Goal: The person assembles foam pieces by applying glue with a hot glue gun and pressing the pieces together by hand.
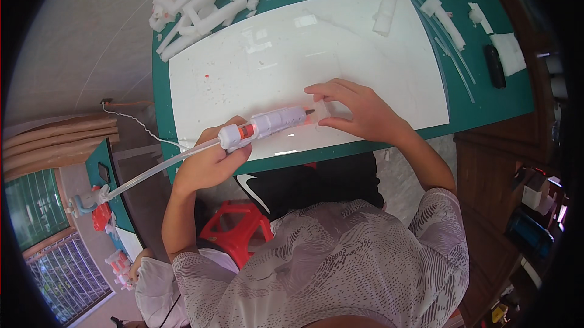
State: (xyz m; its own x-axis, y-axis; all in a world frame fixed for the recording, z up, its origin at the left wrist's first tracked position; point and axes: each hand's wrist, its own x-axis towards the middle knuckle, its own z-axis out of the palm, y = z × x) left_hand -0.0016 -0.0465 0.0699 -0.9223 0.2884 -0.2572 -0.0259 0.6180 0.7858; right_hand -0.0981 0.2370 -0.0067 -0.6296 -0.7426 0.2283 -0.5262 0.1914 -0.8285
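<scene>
My left hand [210, 164] is wrapped round a white hot glue gun [277, 122], its dark nozzle pointing right. A long clear glue stick [164, 162] runs out of the gun's back end toward the lower left. Just past the nozzle, my right hand [359, 111] pinches a small pale translucent piece [322, 112] between thumb and fingers. The nozzle tip is very close to this piece; whether they touch I cannot tell. Both hands are over the near part of a glossy white board [231, 78].
The board lies on a green table [517, 100]. White foam strips [213, 14] are heaped at the far left, with more foam scraps [447, 24] at the far right. Several clear glue sticks [456, 60] and a black object [494, 66] lie right. A red stool [234, 224] stands below.
</scene>
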